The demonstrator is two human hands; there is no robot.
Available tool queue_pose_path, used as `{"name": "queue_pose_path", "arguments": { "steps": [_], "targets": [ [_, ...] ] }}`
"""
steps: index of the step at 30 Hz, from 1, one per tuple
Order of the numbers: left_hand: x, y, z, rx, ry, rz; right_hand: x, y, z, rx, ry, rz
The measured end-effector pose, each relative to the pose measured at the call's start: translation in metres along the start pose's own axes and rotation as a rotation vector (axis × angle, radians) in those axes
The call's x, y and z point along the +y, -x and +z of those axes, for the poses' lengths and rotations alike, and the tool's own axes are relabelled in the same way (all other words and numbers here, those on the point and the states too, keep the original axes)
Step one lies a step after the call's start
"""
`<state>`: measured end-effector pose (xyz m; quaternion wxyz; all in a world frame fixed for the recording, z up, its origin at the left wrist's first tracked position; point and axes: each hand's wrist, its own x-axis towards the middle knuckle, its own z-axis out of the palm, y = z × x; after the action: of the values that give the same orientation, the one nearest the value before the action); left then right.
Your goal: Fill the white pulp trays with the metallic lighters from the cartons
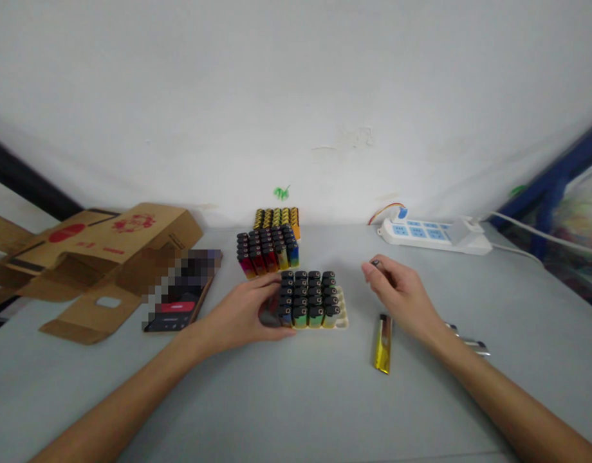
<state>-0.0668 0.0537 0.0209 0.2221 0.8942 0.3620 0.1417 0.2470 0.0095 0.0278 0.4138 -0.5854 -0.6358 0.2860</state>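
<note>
My left hand [240,315] wraps around the left end of a white tray [343,315]. Upright lighters [308,302] with black tops stand in it in rows, and the slots along its right edge hold none. To the right of the tray, my right hand [399,289] is closed above the table. A small dark tip of a lighter [376,262] shows between its thumb and fingers; the rest is hidden. Below that hand a gold lighter [383,347] lies on the table. Silver lighters [474,347] lie partly behind my right forearm.
Behind the tray stand a block of colourful lighters [269,254] and another tray of lighters with yellow-and-black tops [277,217]. An open cardboard box [146,225] and a phone [180,302] lie to the left. A white power strip [426,235] with cables sits at the back right.
</note>
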Motion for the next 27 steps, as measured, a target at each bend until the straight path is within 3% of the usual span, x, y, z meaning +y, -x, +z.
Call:
{"name": "queue_pose_path", "arguments": {
  "steps": [4,8,16,27],
  "targets": [
    [0.0010,-0.0007,-0.0009,-0.007,0.001,0.002,0.0002,-0.0005,0.0000,-0.050,0.021,-0.050],
    [0.0046,-0.0003,-0.0023,-0.011,0.011,-0.011,0.0044,-0.0012,0.0022,-0.099,-0.127,-0.114],
    [0.0041,-0.0002,-0.0022,-0.024,-0.015,-0.024,0.0035,-0.0012,0.0056,-0.112,-0.355,-0.036],
    [0.0045,0.0006,-0.0017,-0.014,-0.028,0.004,0.0013,-0.0025,0.0071,-0.302,0.027,-0.156]
  ]
}}
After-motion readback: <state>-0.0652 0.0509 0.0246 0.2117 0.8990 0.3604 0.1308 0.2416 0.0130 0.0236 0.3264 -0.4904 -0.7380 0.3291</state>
